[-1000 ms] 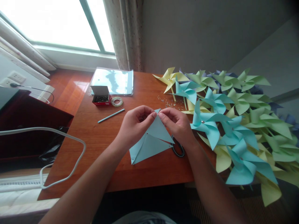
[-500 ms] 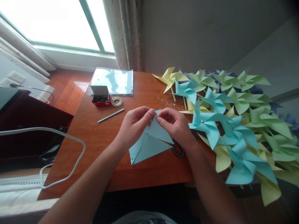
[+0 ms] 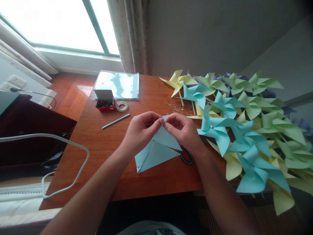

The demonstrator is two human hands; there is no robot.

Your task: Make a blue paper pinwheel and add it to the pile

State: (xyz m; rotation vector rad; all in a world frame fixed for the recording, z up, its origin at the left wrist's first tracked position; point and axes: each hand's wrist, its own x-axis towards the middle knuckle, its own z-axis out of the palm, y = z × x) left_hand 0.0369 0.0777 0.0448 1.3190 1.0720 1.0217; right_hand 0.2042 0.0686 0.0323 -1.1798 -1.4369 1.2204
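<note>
A light blue paper square (image 3: 156,158) lies in front of me, cut along diagonals, with small dark holes near its corners and middle. My left hand (image 3: 145,130) is closed in a pinch at the paper's far tip, thumb against fingers. Right beside it, thumb almost touching the other thumb, my right hand (image 3: 182,130) pinches the same tip. Whatever small thing may be between the fingertips is hidden. The black handle of a pair of scissors (image 3: 187,159) shows by my right wrist, partly under the paper.
On the wooden table (image 3: 97,176), a blue paper stick (image 3: 115,121), a tape roll (image 3: 121,106), an open red box (image 3: 106,103) of small dark pieces and a clear sleeve of sheets (image 3: 117,85) sit left. Tiny beads (image 3: 174,106) are scattered beyond; several pinwheels (image 3: 212,127) fill the right.
My left thumb and fingers have shifted slightly, closing in on the paper's tip. My right hand stays almost where it was, and the paper has barely moved.
</note>
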